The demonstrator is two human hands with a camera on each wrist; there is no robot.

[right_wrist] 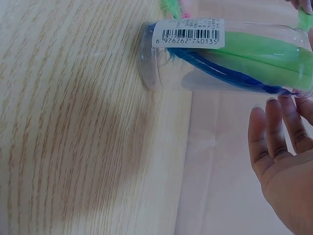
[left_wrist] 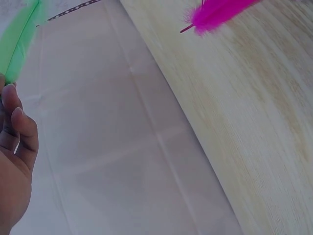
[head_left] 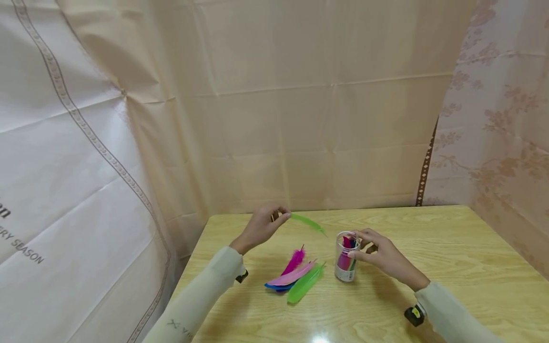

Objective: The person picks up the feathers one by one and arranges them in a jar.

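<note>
Between thumb and fingers, my left hand (head_left: 264, 225) pinches a green feather (head_left: 310, 222) by its wide end, above the back part of the table; its bare quill points right and down toward the jar. My right hand (head_left: 383, 252) holds a clear jar (head_left: 344, 275) near its rim, the jar standing upright on the table. Inside it are several feathers; a blue feather (right_wrist: 220, 72) and a green one (right_wrist: 269, 56) show through the wall. A barcode label (right_wrist: 188, 33) sticks to the jar near its base.
Left of the jar lies a loose group of feathers: magenta (head_left: 295, 261), pink (head_left: 291, 276), blue (head_left: 279, 287) and green (head_left: 305, 285). The wooden table (head_left: 429, 247) ends at a hanging beige sheet (head_left: 274, 119) behind.
</note>
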